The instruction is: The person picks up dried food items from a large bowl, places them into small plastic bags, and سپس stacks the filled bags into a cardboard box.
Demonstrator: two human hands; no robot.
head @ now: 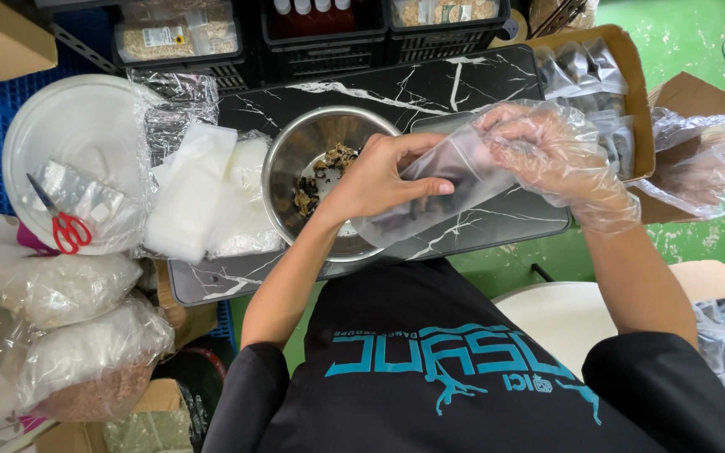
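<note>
Both hands grip one clear plastic pouch (446, 180) of dark pieces — bare left hand (379, 180) closed on its lower end, plastic-gloved right hand (539, 143) pinching the top. It hangs over the black marble-patterned table (430, 84), just beside the round steel bowl (295, 155).

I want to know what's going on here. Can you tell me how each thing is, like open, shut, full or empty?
Clear pouch: held in both hands, dark pieces inside.
Left hand: bare, gripping the pouch.
Right hand: in a loose plastic glove, at the pouch's end.
Metal bowl: nearly empty, a few dried pieces left.
Scissors: shut.
Cardboard box: open, holding packets.
</note>
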